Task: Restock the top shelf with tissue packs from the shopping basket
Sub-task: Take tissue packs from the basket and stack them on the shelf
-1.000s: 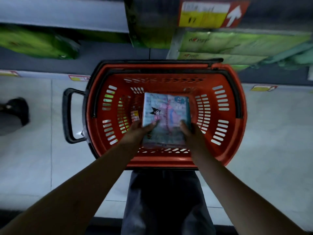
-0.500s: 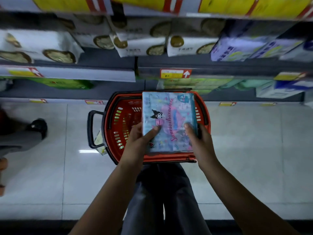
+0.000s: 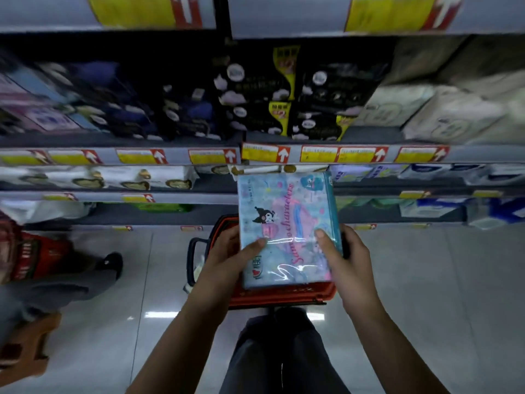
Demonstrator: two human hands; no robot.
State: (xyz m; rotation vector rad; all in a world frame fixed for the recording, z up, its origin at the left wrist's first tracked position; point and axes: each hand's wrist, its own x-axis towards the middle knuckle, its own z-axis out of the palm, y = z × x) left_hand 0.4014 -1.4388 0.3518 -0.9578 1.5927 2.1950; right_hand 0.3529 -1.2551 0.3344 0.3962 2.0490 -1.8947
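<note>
I hold a pale blue tissue pack [image 3: 287, 223] with cartoon characters and pink script flat in front of me. My left hand [image 3: 227, 257] grips its left edge, thumb on top. Its right edge sits in my right hand [image 3: 345, 260], thumb also on top. Below the pack the red shopping basket [image 3: 284, 297] stands on the floor, mostly hidden by the pack and my hands; its black handle [image 3: 193, 260] sticks out to the left. Shelves rise ahead, the highest visible shelf edge [image 3: 284, 15] carrying yellow price tags.
Dark tissue packs [image 3: 284, 98] fill the shelf below the top edge, white packs [image 3: 443, 109] to their right. Lower shelves hold more packs. Another person's legs and shoe [image 3: 110, 265] and a red basket [image 3: 37, 257] are at the left. Grey tiled floor lies around.
Both hands lifted the tissue pack up out of the basket and higher toward the shelves. My view tilted upward, bringing upper shelves into sight.
</note>
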